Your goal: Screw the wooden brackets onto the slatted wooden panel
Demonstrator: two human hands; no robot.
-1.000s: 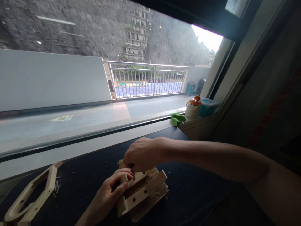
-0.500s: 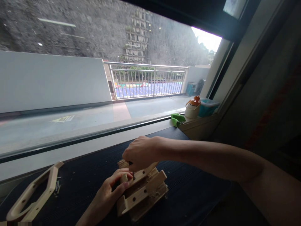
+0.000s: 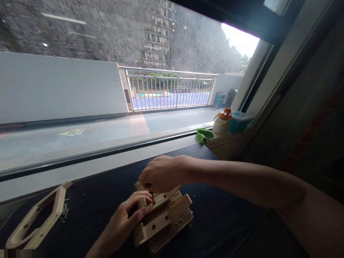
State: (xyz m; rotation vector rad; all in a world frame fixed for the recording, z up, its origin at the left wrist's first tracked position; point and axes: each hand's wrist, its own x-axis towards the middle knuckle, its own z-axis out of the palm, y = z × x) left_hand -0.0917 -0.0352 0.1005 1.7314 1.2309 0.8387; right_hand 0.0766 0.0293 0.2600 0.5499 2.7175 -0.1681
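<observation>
Head cam: wooden assy. (image 3: pixel 160 222) points upper R (lengthwise).

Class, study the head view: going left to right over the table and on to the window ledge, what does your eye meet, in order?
Wooden frame → left hand → wooden piece with holes → green cloth → bottle → teal box

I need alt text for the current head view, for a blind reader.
Left hand holds a wooden assembly on a dark table; the right hand grips a thin tool at one hole. A wooden frame and fasteners lie leftward.
</observation>
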